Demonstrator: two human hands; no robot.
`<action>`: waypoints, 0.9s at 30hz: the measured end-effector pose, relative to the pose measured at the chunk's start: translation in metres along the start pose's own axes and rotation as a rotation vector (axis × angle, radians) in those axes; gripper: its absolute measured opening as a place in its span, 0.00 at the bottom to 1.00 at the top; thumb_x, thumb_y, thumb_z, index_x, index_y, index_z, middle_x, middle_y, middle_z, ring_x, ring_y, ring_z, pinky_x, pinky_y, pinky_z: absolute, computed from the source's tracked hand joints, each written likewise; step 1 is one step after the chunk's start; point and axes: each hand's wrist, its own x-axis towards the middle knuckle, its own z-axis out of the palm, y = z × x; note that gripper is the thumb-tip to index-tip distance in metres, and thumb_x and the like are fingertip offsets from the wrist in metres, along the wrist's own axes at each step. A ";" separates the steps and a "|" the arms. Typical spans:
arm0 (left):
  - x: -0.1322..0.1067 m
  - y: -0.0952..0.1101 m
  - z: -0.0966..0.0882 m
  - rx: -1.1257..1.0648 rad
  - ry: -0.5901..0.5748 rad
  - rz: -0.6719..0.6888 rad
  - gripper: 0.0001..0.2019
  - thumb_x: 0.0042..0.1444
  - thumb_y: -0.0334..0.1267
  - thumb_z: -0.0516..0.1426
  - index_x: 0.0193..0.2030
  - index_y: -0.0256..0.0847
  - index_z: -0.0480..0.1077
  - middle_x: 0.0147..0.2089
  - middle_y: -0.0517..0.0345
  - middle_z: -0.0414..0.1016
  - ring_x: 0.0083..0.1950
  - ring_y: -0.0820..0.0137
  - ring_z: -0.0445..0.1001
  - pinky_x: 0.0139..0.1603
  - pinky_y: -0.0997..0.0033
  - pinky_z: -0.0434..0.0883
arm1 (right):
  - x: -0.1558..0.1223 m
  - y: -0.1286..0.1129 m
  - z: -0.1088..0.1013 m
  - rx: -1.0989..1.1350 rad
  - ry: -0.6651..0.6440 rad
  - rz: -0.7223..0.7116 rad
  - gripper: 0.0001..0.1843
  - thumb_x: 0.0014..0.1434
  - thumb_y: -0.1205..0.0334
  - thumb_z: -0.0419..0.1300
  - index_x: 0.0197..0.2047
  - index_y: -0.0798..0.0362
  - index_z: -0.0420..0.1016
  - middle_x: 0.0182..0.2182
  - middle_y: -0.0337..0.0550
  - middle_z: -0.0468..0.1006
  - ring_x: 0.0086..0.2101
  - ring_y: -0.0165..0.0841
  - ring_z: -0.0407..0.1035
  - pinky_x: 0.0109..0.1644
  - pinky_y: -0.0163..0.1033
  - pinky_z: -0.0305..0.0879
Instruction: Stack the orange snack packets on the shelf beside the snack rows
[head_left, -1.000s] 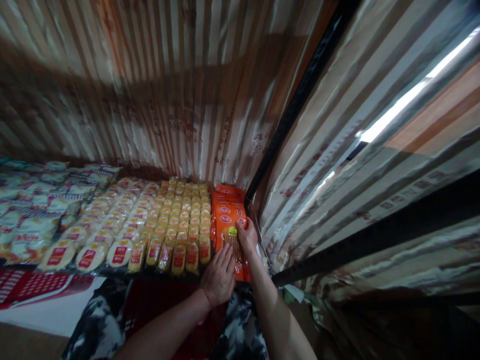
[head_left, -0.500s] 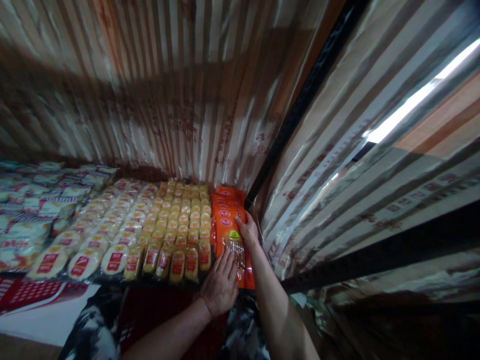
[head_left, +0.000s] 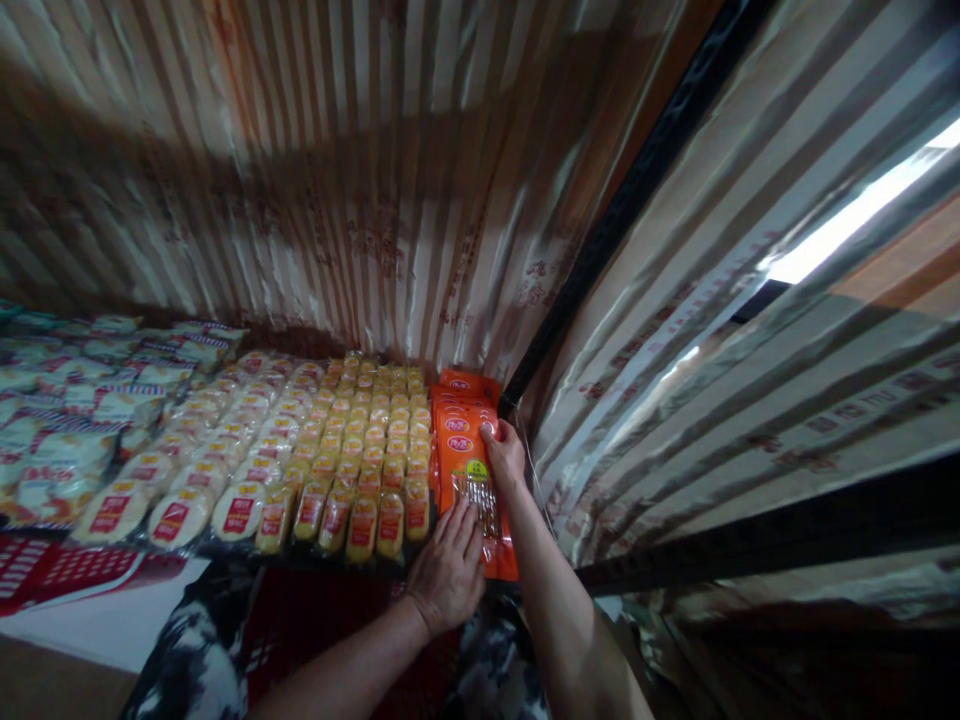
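Observation:
A stack of orange snack packets lies at the right end of a shelf, against a black upright post. My left hand rests flat on the lower part of the front orange packet, fingers stretched out. My right hand lies on the packet's upper right edge, fingers curled over it beside the post. The front packet has a clear window showing thin sticks inside.
Rows of yellow and red round snack packs fill the shelf left of the orange stack. White and blue bags lie at far left. Striped plastic sheeting hangs behind and to the right. A red and white sheet lies below left.
The view has shifted slightly. Both hands stay on the orange packet; my right hand has slid a little up along its right edge.

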 end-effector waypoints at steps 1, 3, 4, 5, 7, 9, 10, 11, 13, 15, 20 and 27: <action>0.000 0.000 0.000 -0.005 -0.002 -0.002 0.23 0.60 0.38 0.50 0.60 0.26 0.63 0.66 0.37 0.58 0.70 0.52 0.50 0.65 0.51 0.60 | 0.001 0.000 0.000 -0.002 0.011 0.008 0.31 0.56 0.48 0.54 0.58 0.57 0.67 0.51 0.53 0.76 0.50 0.41 0.70 0.55 0.42 0.63; 0.000 -0.001 0.000 -0.014 0.000 -0.002 0.23 0.60 0.37 0.50 0.60 0.26 0.62 0.67 0.37 0.57 0.70 0.53 0.49 0.66 0.52 0.60 | 0.004 -0.001 0.001 -0.006 0.037 0.024 0.33 0.56 0.47 0.53 0.60 0.59 0.65 0.54 0.56 0.73 0.53 0.43 0.67 0.58 0.45 0.60; 0.000 -0.001 0.000 -0.018 0.004 -0.002 0.23 0.60 0.37 0.50 0.60 0.26 0.62 0.67 0.37 0.58 0.71 0.53 0.48 0.66 0.52 0.61 | 0.006 -0.002 0.002 -0.006 0.046 0.030 0.34 0.57 0.47 0.52 0.60 0.60 0.64 0.55 0.57 0.72 0.54 0.44 0.66 0.59 0.45 0.59; 0.000 -0.001 0.000 -0.023 0.007 -0.002 0.23 0.60 0.36 0.50 0.60 0.26 0.62 0.66 0.37 0.58 0.71 0.53 0.48 0.65 0.51 0.61 | 0.007 -0.002 0.002 -0.006 0.050 0.034 0.34 0.57 0.47 0.52 0.61 0.61 0.64 0.55 0.58 0.71 0.55 0.44 0.66 0.59 0.46 0.58; 0.000 -0.001 0.001 -0.032 0.015 -0.006 0.23 0.60 0.36 0.49 0.60 0.27 0.62 0.66 0.38 0.58 0.71 0.53 0.49 0.65 0.51 0.62 | 0.009 -0.003 0.004 -0.003 0.038 0.033 0.34 0.58 0.46 0.51 0.60 0.60 0.65 0.54 0.58 0.73 0.54 0.45 0.66 0.58 0.47 0.59; 0.000 -0.001 0.001 -0.036 0.022 -0.009 0.23 0.60 0.36 0.49 0.60 0.27 0.62 0.66 0.38 0.58 0.70 0.53 0.49 0.64 0.50 0.62 | 0.012 -0.002 0.005 0.005 0.005 0.019 0.33 0.57 0.45 0.52 0.59 0.57 0.68 0.50 0.55 0.76 0.52 0.45 0.69 0.57 0.47 0.61; 0.000 0.000 0.002 -0.035 0.025 -0.008 0.23 0.60 0.36 0.49 0.60 0.27 0.63 0.66 0.38 0.58 0.70 0.53 0.49 0.64 0.50 0.63 | 0.013 -0.002 0.005 0.013 -0.010 0.009 0.32 0.56 0.44 0.53 0.58 0.56 0.69 0.49 0.54 0.77 0.51 0.44 0.69 0.56 0.46 0.62; 0.000 0.000 0.002 -0.033 0.028 -0.009 0.22 0.60 0.36 0.49 0.59 0.27 0.63 0.66 0.38 0.58 0.70 0.53 0.50 0.64 0.50 0.63 | 0.015 -0.001 0.005 0.022 -0.019 0.000 0.32 0.56 0.44 0.54 0.57 0.56 0.69 0.49 0.53 0.77 0.51 0.43 0.70 0.56 0.45 0.62; 0.000 0.000 0.003 -0.032 0.030 -0.009 0.22 0.60 0.36 0.49 0.59 0.27 0.64 0.66 0.38 0.59 0.70 0.52 0.51 0.64 0.51 0.63 | 0.020 0.001 0.006 0.048 -0.025 -0.014 0.32 0.57 0.44 0.53 0.58 0.57 0.68 0.51 0.53 0.76 0.52 0.41 0.69 0.55 0.43 0.63; 0.000 0.000 0.003 -0.039 0.026 -0.014 0.22 0.60 0.36 0.49 0.59 0.28 0.64 0.66 0.38 0.59 0.70 0.52 0.50 0.64 0.51 0.63 | 0.026 0.002 0.008 0.079 -0.031 -0.022 0.32 0.57 0.45 0.52 0.58 0.57 0.67 0.51 0.53 0.76 0.50 0.39 0.70 0.53 0.41 0.64; 0.001 0.000 0.002 -0.068 0.009 -0.030 0.23 0.59 0.37 0.50 0.60 0.30 0.64 0.67 0.39 0.57 0.71 0.54 0.48 0.65 0.51 0.62 | 0.035 0.002 0.011 0.135 -0.051 -0.040 0.27 0.58 0.46 0.52 0.53 0.54 0.72 0.45 0.47 0.80 0.44 0.36 0.74 0.47 0.38 0.68; 0.001 0.000 0.001 -0.068 0.003 -0.033 0.23 0.59 0.36 0.50 0.60 0.29 0.64 0.67 0.38 0.58 0.70 0.53 0.49 0.64 0.51 0.63 | 0.036 -0.002 0.010 0.112 -0.094 -0.054 0.26 0.57 0.47 0.54 0.53 0.53 0.72 0.45 0.46 0.80 0.43 0.34 0.74 0.47 0.38 0.67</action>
